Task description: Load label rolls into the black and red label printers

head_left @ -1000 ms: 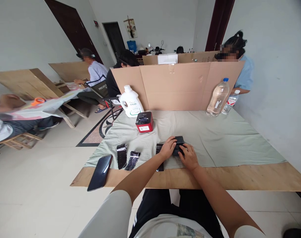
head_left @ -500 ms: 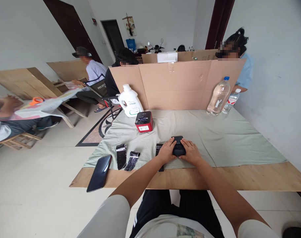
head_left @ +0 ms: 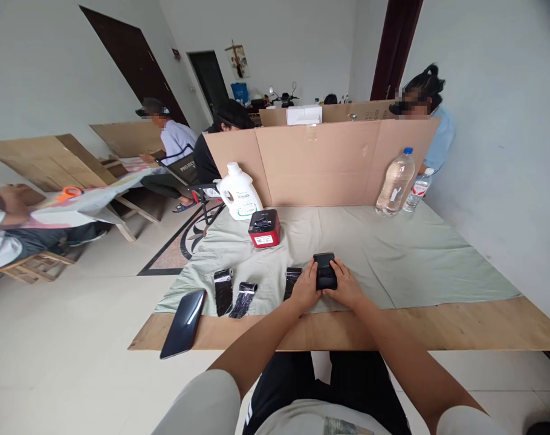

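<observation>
Between my two hands, on the cloth, is a small black boxy device (head_left: 325, 270) with a rounded front and a flat panel at the far end; its exact kind is unclear. My left hand (head_left: 307, 286) grips its left side, and my right hand (head_left: 346, 285) grips the right side, thumbs at the near edge. Just left of my left hand lies a strip of shiny black film (head_left: 293, 278), partly hidden by that hand. Farther left are a rolled strip of black film (head_left: 223, 293) and a shorter black film roll (head_left: 243, 299).
A red and black box-shaped device (head_left: 264, 229) stands near a white jug (head_left: 241, 192). A dark phone (head_left: 183, 324) lies at the table's left front edge. A large bottle (head_left: 395, 183) and a smaller bottle (head_left: 418, 190) stand before the cardboard screen (head_left: 315, 169). Several people sit nearby.
My fingers have shifted from the top of the black device to its sides, showing more of its upper face. The whole view has tilted slightly.
</observation>
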`<state>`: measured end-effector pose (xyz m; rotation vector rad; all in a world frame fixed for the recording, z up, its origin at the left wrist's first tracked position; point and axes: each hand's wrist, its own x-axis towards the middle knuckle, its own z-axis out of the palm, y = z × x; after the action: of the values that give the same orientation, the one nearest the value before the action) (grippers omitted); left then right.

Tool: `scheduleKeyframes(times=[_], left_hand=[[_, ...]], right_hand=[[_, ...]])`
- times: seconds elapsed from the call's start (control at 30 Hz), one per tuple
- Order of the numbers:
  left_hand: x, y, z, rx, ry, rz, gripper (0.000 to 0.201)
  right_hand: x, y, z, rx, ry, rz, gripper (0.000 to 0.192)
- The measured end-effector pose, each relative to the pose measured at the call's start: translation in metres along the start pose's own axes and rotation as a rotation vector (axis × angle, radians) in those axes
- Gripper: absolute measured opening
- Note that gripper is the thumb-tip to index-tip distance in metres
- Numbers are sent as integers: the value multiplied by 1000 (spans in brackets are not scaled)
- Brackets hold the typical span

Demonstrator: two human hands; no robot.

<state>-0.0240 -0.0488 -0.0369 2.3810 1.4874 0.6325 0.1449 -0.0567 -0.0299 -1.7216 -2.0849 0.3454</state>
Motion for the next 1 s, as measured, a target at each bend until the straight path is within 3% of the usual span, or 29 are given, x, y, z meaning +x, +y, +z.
scheduleKeyframes(times=[0.13, 0.27, 0.37, 0.5, 0.63, 0.77, 0.87, 1.0], left_hand=[[-26, 0, 23, 93, 103, -136, 65], [-46, -7, 41, 200, 133, -78, 48], [-52, -10, 43, 268, 147, -32, 48], [-57, -7, 33, 328, 32, 29, 49], [-64, -5, 23, 349, -106, 92, 56], [-68, -9, 20, 354, -128, 134, 60], [-68, -10, 19, 337, -132, 136, 61], [-70, -1, 13, 234, -169, 88, 59]], right_hand=[[-4, -23, 10, -36, 59, 217, 94], [-2, -38, 16, -124, 65, 235, 103], [9, -26, 15, -141, 102, 200, 105], [46, 27, -9, -179, 211, 281, 98], [97, 105, -51, -213, 317, 533, 96], [128, 170, -77, -233, 323, 716, 99], [131, 199, -77, -251, 302, 756, 101], [121, 209, -69, -251, 321, 725, 103]])
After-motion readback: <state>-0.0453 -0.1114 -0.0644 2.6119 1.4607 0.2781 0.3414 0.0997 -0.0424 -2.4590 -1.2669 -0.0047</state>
